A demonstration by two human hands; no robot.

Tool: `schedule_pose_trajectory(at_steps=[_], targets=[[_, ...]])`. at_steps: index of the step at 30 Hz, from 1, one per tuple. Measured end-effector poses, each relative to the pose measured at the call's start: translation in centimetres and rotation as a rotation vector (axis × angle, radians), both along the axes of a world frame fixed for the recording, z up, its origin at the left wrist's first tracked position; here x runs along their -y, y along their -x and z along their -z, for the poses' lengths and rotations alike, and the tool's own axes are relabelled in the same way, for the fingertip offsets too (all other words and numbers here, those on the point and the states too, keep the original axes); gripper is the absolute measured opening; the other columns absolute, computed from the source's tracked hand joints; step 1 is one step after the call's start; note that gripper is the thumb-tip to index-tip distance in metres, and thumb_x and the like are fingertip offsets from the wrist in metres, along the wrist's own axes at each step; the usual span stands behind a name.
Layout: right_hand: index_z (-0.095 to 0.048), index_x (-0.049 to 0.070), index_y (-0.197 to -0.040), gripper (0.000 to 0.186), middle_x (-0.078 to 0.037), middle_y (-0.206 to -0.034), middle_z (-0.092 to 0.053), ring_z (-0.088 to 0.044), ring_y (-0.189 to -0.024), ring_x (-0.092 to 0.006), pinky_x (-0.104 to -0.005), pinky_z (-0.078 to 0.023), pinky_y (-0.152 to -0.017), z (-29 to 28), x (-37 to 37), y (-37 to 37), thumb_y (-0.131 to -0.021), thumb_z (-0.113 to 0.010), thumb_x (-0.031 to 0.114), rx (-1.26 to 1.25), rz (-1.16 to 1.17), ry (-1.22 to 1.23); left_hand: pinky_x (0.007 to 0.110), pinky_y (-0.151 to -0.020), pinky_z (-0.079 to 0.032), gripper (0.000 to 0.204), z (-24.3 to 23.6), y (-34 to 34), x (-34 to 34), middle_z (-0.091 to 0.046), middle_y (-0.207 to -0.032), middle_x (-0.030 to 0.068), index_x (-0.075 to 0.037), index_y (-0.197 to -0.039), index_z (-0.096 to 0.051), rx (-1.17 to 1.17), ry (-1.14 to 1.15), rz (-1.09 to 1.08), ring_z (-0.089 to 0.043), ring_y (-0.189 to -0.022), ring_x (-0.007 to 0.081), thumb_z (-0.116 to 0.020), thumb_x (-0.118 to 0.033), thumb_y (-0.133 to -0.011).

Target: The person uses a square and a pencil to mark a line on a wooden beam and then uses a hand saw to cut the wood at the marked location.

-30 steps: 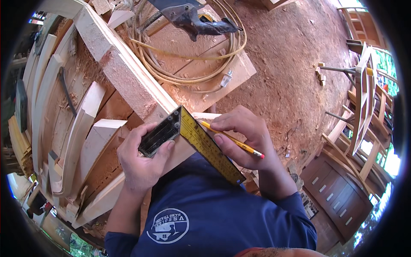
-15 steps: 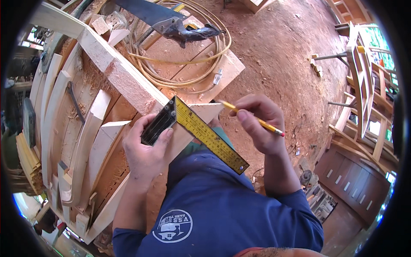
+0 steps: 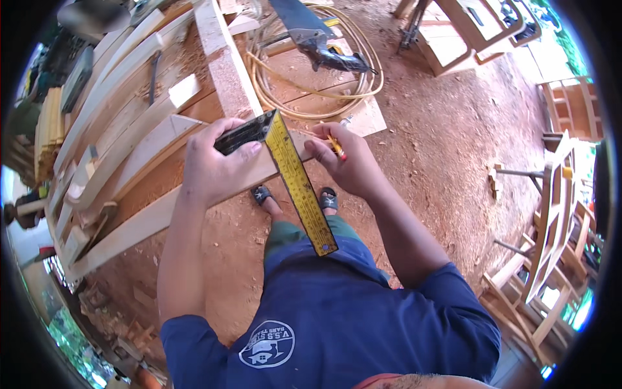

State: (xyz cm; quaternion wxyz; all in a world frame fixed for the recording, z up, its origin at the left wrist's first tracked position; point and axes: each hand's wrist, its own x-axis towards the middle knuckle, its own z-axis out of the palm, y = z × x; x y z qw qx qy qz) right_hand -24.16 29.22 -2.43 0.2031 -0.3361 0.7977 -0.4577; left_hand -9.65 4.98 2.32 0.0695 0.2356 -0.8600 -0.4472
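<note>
A: State the position of the square.

B: The try square [image 3: 285, 168] lies across a pale plank [image 3: 162, 207] on the worktop [image 3: 103, 129]. The left hand [image 3: 217, 162] is closed around its dark stock, pressing it against the plank edge, apparently so that the yellow blade stays at a right angle. The blade runs past the plank toward the person.

A: And the right hand?

B: The right hand [image 3: 353, 165] pinches a yellow pencil [image 3: 335, 148] just beside the blade, likely using the blade as a guide.

A: Any containers?

B: None is visible. Loose planks lie on the worktop; a coiled hose [image 3: 311, 97] and a power saw [image 3: 324, 42] rest on a board on the earth floor [image 3: 453, 149].
</note>
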Motion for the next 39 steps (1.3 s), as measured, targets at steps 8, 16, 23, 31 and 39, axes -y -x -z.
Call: schedule_pose_trajectory(at_steps=[8, 16, 23, 31, 39], targets=[[-0.075, 0.003, -0.133, 0.039, -0.003, -0.113, -0.077, -0.072, -0.101, -0.0118, -0.0308, -0.059, -0.087, 0.9, -0.3, 1.8, -0.115, -0.065, 0.037, 0.526, -0.14, 0.07, 0.038, -0.087, -0.063, 0.051, 1.7, -1.0, 0.2, -0.085, -0.106, 0.013, -0.011, -0.129, -0.081, -0.068, 0.146, 0.008, -0.081, -0.093, 0.0236, -0.09, -0.037, -0.086], [-0.079, 0.004, -0.128, 0.048, 0.0, -0.097, -0.073, -0.068, -0.088, -0.009, -0.0273, -0.055, -0.075, 4.2, 2.4, 2.8, -0.118, -0.059, 0.047, 0.089, -0.129, 0.02, 0.06, -0.099, -0.058, 0.058, 2.6, -3.2, -2.0, -0.077, -0.124, 0.013, -0.02, -0.145, -0.069, -0.077, 0.607, -0.114, -0.078, -0.105, 0.0382, -0.078, -0.051, -0.098], [-0.079, 0.0, -0.118, 0.055, 0.001, -0.076, -0.064, -0.059, -0.064, -0.0084, -0.0283, -0.049, -0.057, 1.7, 2.2, 1.0, -0.118, -0.056, 0.05, 0.233, -0.13, -0.063, 0.051, -0.083, -0.064, 0.047, 3.0, -4.6, -3.6, -0.07, -0.119, 0.0114, -0.012, -0.138, -0.074, -0.085, 0.629, -0.211, -0.078, -0.092, 0.0352, -0.075, -0.042, -0.102], [-0.076, 0.004, -0.103, 0.051, 0.003, -0.076, -0.062, -0.056, -0.062, -0.0077, -0.0281, -0.044, -0.053, 1.7, 2.3, 0.7, -0.117, -0.059, 0.05, 0.188, -0.083, 0.053, 0.048, -0.077, -0.064, 0.052, 3.2, -4.4, -3.4, -0.069, -0.114, 0.0146, -0.008, -0.138, -0.071, -0.257, 0.671, -0.196, -0.078, -0.087, 0.0362, -0.078, -0.038, -0.097], [-0.076, 0.0, -0.115, 0.055, 0.001, -0.076, -0.062, -0.058, -0.065, -0.0089, -0.0296, -0.047, -0.056, 2.1, 3.2, 1.9, -0.119, -0.055, 0.051, 0.091, -0.112, -0.064, 0.048, -0.079, -0.064, 0.055, 4.3, -4.3, -2.1, -0.071, -0.113, 0.016, -0.007, -0.142, -0.069, -0.25, 0.776, -0.187, -0.077, -0.087, 0.0363, -0.076, -0.037, -0.097]])
